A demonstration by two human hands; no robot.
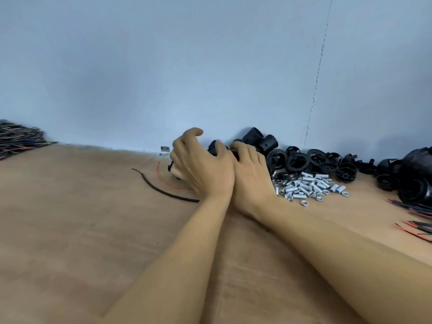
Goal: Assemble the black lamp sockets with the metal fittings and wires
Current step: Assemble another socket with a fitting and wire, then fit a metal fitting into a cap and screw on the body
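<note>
So from the head cam, both hands meet in the middle of the wooden counter (pixel 70 230), up near the far wall (pixel 210 66). The left hand (pixel 201 169) has its fingers curled round a black socket (pixel 214 148), thumb pressed on top and index finger sticking up in the air. The right hand (pixel 250 174) sits tight against the left one, its fingers curled over the right end of the same socket, though most of that end is hidden. A black wire (pixel 163 188) and a thin red wire (pixel 166 181) trail out from under the left hand and lie on the counter to the left. Just right of the hands there's a heap of metal fittings (pixel 306 185), with a pile of black sockets (pixel 304 160) behind it against the wall. A bundle of wires (pixel 18 139) sits far left, and some red and black wire pieces (pixel 416 223) lie at the right edge.
</note>
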